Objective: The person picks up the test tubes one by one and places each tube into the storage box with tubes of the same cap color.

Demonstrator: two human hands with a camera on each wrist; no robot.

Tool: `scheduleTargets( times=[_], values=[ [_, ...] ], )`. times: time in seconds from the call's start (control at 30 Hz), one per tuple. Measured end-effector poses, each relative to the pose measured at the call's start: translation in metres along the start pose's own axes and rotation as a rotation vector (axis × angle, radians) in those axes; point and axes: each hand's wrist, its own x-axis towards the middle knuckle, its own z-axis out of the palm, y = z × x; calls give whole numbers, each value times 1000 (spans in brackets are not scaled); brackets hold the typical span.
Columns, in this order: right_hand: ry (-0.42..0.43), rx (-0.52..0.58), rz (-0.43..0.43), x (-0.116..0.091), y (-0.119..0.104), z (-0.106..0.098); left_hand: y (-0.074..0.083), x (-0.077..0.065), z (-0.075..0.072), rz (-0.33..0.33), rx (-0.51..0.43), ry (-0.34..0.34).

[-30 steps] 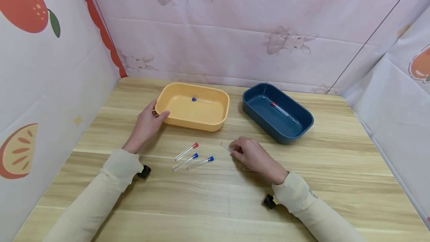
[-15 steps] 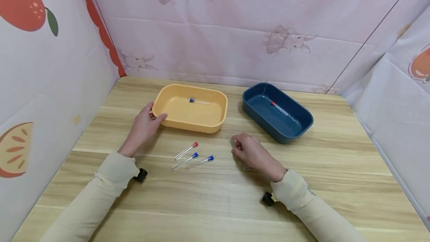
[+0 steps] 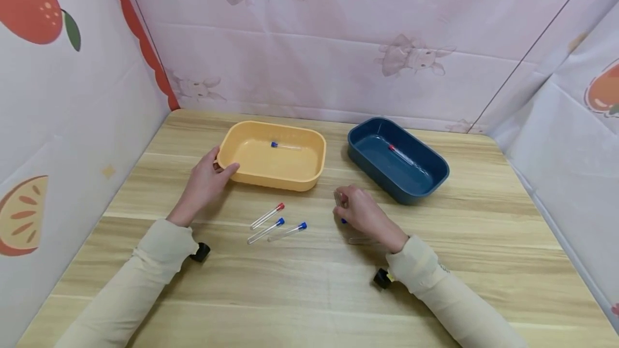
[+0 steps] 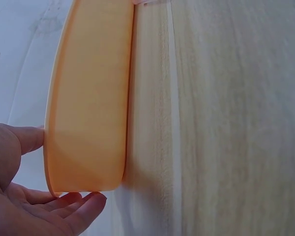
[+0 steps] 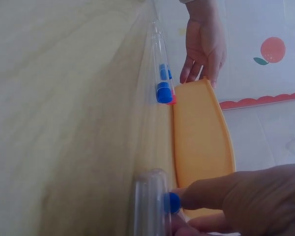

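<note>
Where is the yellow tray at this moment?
In the head view, the yellow tray is left of centre, with the left hand gripping its left end and the blue tray to its right.

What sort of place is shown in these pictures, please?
Probably a small indoor tabletop workspace, perhaps arranged for sorting practice: a wood-grain table bordered by printed sheets, with capped tubes beside a yellow tray and dark blue tray.

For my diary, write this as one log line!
left hand: holds yellow tub; right hand: pinches blue-capped tube; blue tub: red-capped tube inside
</note>
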Motion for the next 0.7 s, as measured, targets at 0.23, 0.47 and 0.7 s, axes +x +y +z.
scheduleTargets(
  times=[0.23,0.47,0.7],
  values=[
    [-32,55,-6,2,6,-4,-1,1,0,14,-2,-11],
    [-131,63,-106,-1,24,-15,-3,3,-3,56,24,-34],
    [-196,16,-223,1,34,-19,-8,8,-6,118,32,-48]
  ],
)
